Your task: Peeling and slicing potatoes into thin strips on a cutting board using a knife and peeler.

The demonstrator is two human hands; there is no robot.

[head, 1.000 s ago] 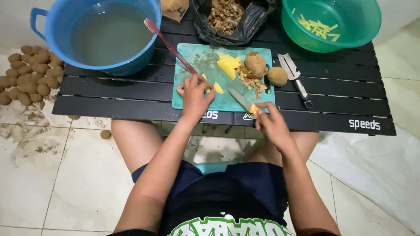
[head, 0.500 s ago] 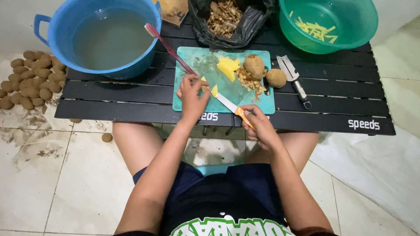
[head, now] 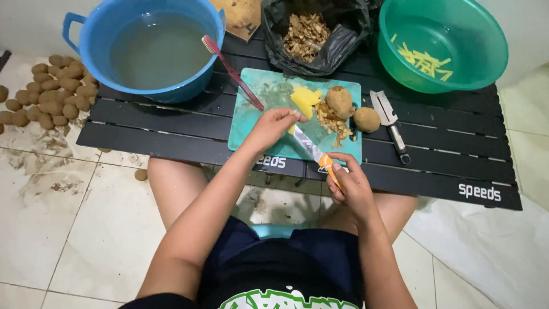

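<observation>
Slatted black table (head: 171, 129): right hand (head: 350, 186) grips orange-handled knife (head: 317, 155) (smooth steel blade).

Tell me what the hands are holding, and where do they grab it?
The right hand holds a knife by its orange handle. The left hand pinches a small yellow potato piece at its end, on the green cutting board.

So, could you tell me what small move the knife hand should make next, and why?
Probably press the orange-handled knife down through the small yellow peeled potato piece: the right hand angles the blade against it while the left hand pins it on the teal plastic cutting board.
</observation>
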